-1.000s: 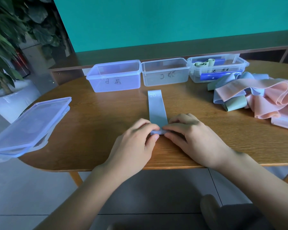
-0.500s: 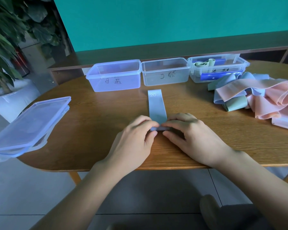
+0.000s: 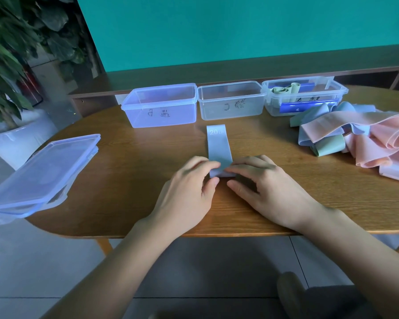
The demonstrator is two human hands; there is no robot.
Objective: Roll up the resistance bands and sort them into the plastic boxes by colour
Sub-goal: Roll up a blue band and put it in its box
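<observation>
A light blue resistance band (image 3: 218,147) marked "20" lies flat on the wooden table (image 3: 124,171), pointing away from me. Its near end is rolled into a small coil. My left hand (image 3: 189,189) and my right hand (image 3: 263,187) pinch that coil from either side with fingertips and thumbs. Three clear plastic boxes stand in a row at the back: a bluish left box (image 3: 161,105), a middle box (image 3: 232,102), and a right box (image 3: 305,95) holding rolled green bands and a dark blue one.
A loose heap of pink, blue and green bands (image 3: 364,139) lies at the right of the table. Stacked clear lids (image 3: 42,173) overhang the table's left edge. A potted plant (image 3: 7,65) stands on the floor at the left.
Both hands have crept away from me along the band, rolling its near end up. The flat stretch of band has grown shorter and the coil a little thicker.
</observation>
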